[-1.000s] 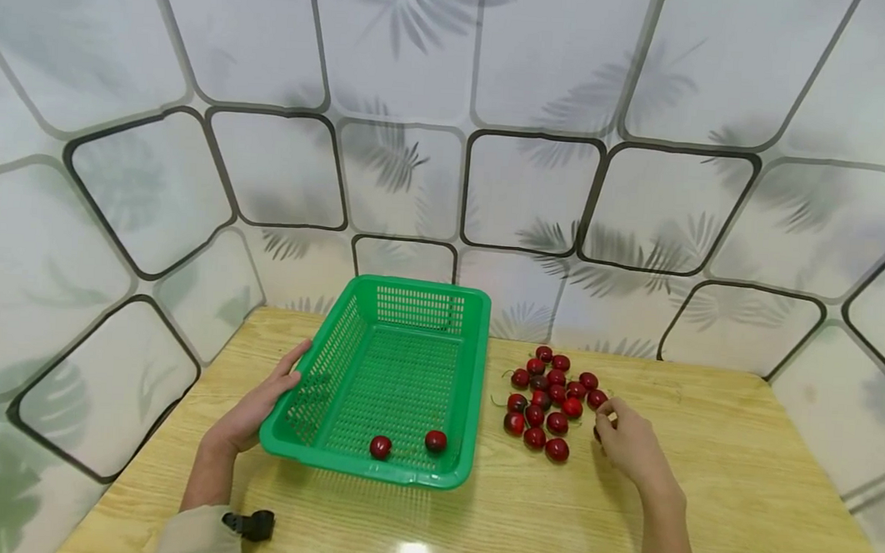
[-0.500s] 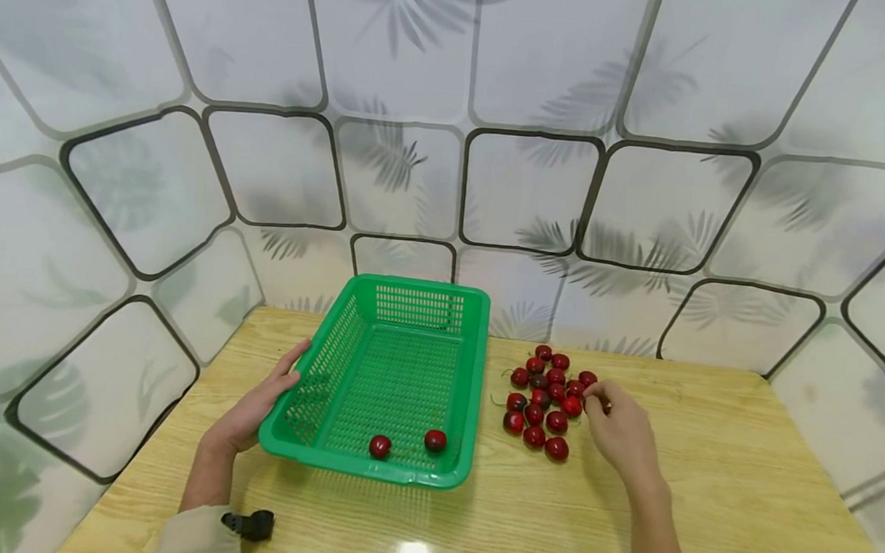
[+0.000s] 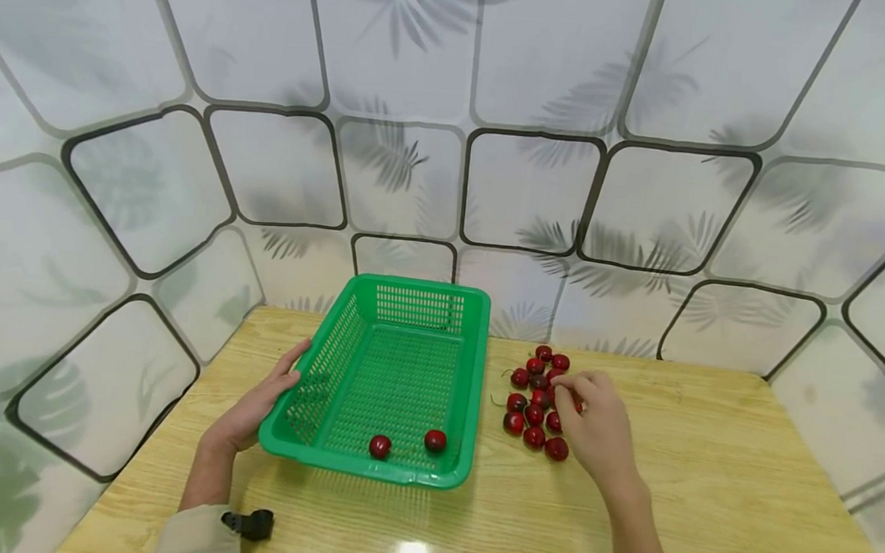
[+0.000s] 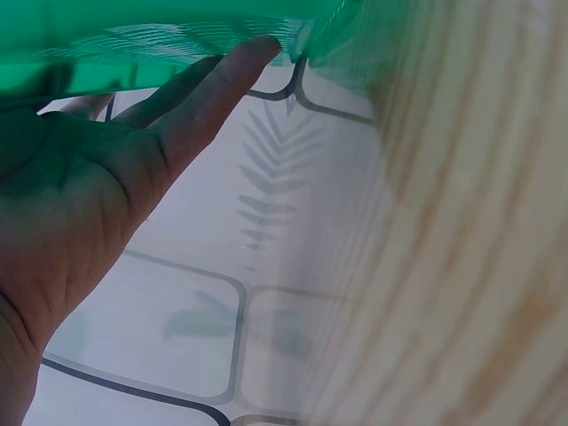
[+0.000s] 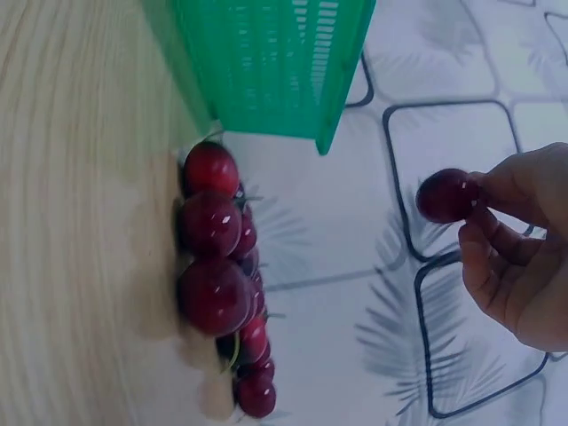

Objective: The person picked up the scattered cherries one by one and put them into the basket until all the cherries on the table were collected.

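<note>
A dark red cherry (image 5: 446, 195) is pinched between the thumb and fingertips of my right hand (image 5: 524, 244), raised off the table in the right wrist view. In the head view the right hand (image 3: 595, 426) overlaps the right side of a cluster of cherries (image 3: 534, 415) and hides some of them. My left hand (image 3: 259, 405) lies along the left side of a green plastic basket (image 3: 475, 378), its fingers straight against the wall. From the left wrist, those fingers (image 4: 213, 93) reach under the basket's edge. Two cherries (image 3: 435, 441) sit at the near end inside the basket.
The light wooden table (image 3: 739, 484) carries the basket at the left and the loose cherries right of it, a few with thin stems. Behind stands a pale wall covering (image 3: 530, 189) with leaf shapes and dark outlines. Each wrist wears a black camera strap (image 3: 253, 524).
The right hand has picked a cherry from the right edge of the cluster and moved left over the others, towards the basket. The left hand and basket have stayed still.
</note>
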{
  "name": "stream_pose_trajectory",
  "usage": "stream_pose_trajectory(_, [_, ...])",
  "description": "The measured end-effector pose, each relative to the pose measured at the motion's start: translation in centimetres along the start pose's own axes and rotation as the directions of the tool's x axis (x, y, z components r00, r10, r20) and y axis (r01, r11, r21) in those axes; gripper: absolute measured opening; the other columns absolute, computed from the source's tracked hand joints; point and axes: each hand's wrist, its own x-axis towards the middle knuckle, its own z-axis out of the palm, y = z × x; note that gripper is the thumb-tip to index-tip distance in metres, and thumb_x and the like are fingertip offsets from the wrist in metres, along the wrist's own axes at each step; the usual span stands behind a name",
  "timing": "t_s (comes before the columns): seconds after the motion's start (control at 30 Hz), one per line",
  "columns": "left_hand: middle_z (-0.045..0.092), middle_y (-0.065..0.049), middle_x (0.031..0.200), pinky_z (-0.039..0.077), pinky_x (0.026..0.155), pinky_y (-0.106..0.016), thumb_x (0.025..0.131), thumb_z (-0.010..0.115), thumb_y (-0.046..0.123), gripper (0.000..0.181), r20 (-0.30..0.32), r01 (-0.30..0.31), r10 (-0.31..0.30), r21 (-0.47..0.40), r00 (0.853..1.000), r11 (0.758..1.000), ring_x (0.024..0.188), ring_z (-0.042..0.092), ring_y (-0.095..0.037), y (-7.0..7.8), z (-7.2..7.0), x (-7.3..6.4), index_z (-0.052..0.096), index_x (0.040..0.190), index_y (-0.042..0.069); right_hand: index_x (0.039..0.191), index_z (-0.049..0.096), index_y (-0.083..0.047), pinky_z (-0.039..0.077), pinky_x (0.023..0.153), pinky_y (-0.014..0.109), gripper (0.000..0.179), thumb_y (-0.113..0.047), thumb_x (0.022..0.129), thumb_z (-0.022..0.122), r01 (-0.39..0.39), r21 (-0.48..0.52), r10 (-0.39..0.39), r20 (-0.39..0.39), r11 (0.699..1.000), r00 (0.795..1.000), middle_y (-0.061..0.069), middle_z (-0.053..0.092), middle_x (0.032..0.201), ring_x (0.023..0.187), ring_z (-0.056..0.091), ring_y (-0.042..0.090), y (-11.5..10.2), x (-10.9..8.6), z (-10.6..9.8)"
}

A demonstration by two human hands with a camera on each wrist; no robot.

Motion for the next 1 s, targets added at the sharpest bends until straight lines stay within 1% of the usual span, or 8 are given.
stream_pose_trajectory(0.1, [-0.009,-0.013,0.163,0.053,0.082,-0.031,0.111,0.025,0.036,0.060,-0.001,0.001,-0.001,0.002,1.000,1.000,0.106,0.055,-0.020,0.1,0.0,0.0,-0.007,0.161,0.024,0.094,0.077,-0.002,0.039,0.052,0.023,0.013,0.005,0.088,0.067,0.071,0.022,-0.070,-0.046,0.997,0.997,0.007,0.065,0.088,0.062,0.044,0.011,-1.1,-0.1,0.1])
stream_pose_trajectory(0.2, [-0.011,-0.014,0.163,0.052,0.082,-0.030,0.111,0.025,0.036,0.061,0.001,-0.002,0.002,0.005,1.000,1.000,0.106,0.055,-0.019,0.1,0.0,0.0,-0.007,0.161,0.024,0.091,0.077,-0.002,0.036,0.048,0.019,0.016,0.009,0.084,0.069,0.161,0.056,-0.155,-0.097,0.985,0.983,0.005,0.068,0.083,0.056,0.041,0.007,-2.2,-0.3,0.2])
stream_pose_trajectory(0.37, [-0.012,-0.013,0.163,0.053,0.082,-0.030,0.111,0.025,0.036,0.061,0.002,-0.007,0.007,0.005,1.000,1.000,0.106,0.055,-0.019,0.1,0.1,0.0,-0.007,0.161,0.023,0.090,0.077,-0.001,0.045,0.055,0.012,0.021,0.016,0.078,0.071,0.300,0.117,-0.281,-0.154,0.947,0.947,0.005,0.071,0.083,0.065,0.057,0.006,-3.9,-0.6,0.4])
stream_pose_trajectory(0.6, [-0.010,-0.012,0.163,0.053,0.082,-0.031,0.111,0.025,0.036,0.060,-0.005,0.005,-0.005,0.006,1.000,1.000,0.106,0.055,-0.020,0.1,0.1,-0.1,-0.007,0.161,0.024,0.091,0.076,-0.001,0.048,0.061,0.012,0.022,0.016,0.078,0.072,0.368,0.233,-0.338,-0.158,0.900,0.928,0.008,0.073,0.085,0.067,0.063,0.009,-6.5,-1.7,0.8])
stream_pose_trajectory(0.7, [-0.011,-0.013,0.163,0.053,0.082,-0.031,0.111,0.024,0.036,0.060,-0.003,0.003,-0.003,0.011,1.000,1.000,0.106,0.055,-0.020,0.1,0.1,0.0,-0.008,0.161,0.023,0.091,0.075,-0.001,0.049,0.065,0.012,0.021,0.015,0.078,0.072,0.399,0.291,-0.365,-0.166,0.870,0.916,0.008,0.072,0.084,0.068,0.063,0.011,-7.6,-2.1,1.3])
stream_pose_trajectory(0.8, [-0.010,-0.013,0.163,0.053,0.082,-0.031,0.111,0.024,0.036,0.061,-0.006,0.001,-0.001,0.013,1.000,1.000,0.106,0.055,-0.020,0.1,0.1,0.0,-0.008,0.161,0.022,0.092,0.075,-0.001,0.051,0.066,0.013,0.022,0.015,0.078,0.071,0.456,0.345,-0.416,-0.186,0.820,0.890,0.008,0.073,0.083,0.069,0.065,0.012,-8.4,-2.5,2.4])
stream_pose_trajectory(0.93, [-0.010,-0.013,0.163,0.053,0.082,-0.031,0.111,0.024,0.036,0.060,-0.005,0.001,-0.001,0.012,1.000,1.000,0.107,0.055,-0.019,0.0,0.0,0.0,-0.008,0.161,0.022,0.093,0.074,0.002,0.052,0.066,0.015,0.023,0.016,0.077,0.069,0.548,0.380,-0.507,-0.211,0.745,0.835,0.011,0.073,0.083,0.069,0.067,0.014,-9.1,-3.0,4.2])
stream_pose_trajectory(1.0, [-0.011,-0.013,0.163,0.053,0.082,-0.031,0.111,0.024,0.036,0.060,-0.002,-0.001,0.001,0.011,1.000,1.000,0.107,0.056,-0.019,0.0,0.0,-0.1,-0.008,0.161,0.023,0.093,0.073,0.001,0.052,0.067,0.015,0.023,0.016,0.076,0.070,0.582,0.365,-0.548,-0.203,0.727,0.812,0.011,0.072,0.083,0.069,0.066,0.014,-9.4,-3.3,5.1])
